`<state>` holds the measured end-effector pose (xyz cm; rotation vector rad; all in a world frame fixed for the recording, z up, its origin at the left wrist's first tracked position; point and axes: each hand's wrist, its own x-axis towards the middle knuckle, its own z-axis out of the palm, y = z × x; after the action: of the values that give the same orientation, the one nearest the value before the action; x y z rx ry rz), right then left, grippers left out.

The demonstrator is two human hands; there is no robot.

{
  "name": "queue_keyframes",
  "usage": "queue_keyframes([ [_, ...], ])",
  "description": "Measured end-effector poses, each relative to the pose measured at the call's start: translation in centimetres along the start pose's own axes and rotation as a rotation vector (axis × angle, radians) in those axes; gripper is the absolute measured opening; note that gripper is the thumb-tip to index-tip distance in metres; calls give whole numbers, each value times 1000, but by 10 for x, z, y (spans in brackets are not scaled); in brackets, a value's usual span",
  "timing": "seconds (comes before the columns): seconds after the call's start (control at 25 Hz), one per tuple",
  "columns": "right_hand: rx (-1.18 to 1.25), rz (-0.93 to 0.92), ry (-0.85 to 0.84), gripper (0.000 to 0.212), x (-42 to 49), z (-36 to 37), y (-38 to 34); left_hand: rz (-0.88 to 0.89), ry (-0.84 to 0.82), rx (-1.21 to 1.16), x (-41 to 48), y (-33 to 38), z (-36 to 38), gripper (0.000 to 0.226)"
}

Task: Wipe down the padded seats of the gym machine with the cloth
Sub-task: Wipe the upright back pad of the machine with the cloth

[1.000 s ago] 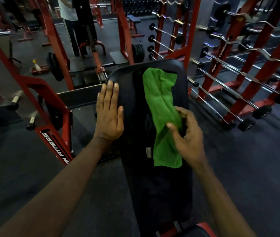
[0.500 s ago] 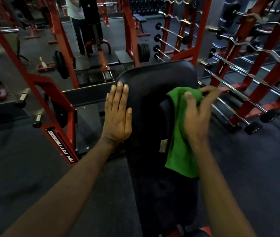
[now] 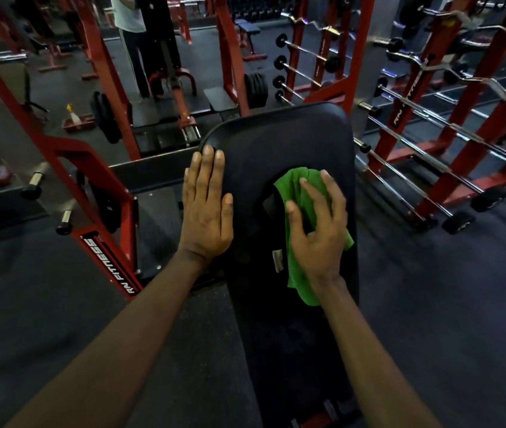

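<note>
left hand [image 3: 207,208] lies flat, fingers straight and together, palm on the left edge of the black seat pad [image 3: 276,134], bracing it. right hand [image 3: 318,230] has its fingers spread and bent over the green cloth [image 3: 294,183], bunching it and pressing it onto the pad's upper middle. the cloth's lower end trails out under the wrist, toward the pad's right edge.

judgement: mid-wipe on the upper half. can't tell whether the near half is done.

risks:
- cloth is wadded, so the contact patch is small and strokes can leave unwiped strips.
- the area under the left palm gets skipped unless that hand shifts.
- the loose tail near the right edge can slide off and pull the cloth from under the fingers.
- white tag [image 3: 277,261] may fold under and smear.
- far corners are easy to miss.
</note>
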<state>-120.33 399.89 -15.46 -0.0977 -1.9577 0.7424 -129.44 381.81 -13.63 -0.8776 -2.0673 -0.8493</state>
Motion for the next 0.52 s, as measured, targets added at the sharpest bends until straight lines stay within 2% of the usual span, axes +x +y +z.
queue_keyframes([
  [0.08,-133,-40,-173,66,-19,2,1,-4,-7,8,0,0,0,60],
  [0.12,-157,-45,-193,70,-18,4,4,-3,-5,11,1,0,0,60],
  [0.4,7,113,20,59,34,16,-3,3,3,7,2,0,1,60],
  [0.52,24,37,-65,54,-25,21,-6,8,14,1,1,0,0,59],
])
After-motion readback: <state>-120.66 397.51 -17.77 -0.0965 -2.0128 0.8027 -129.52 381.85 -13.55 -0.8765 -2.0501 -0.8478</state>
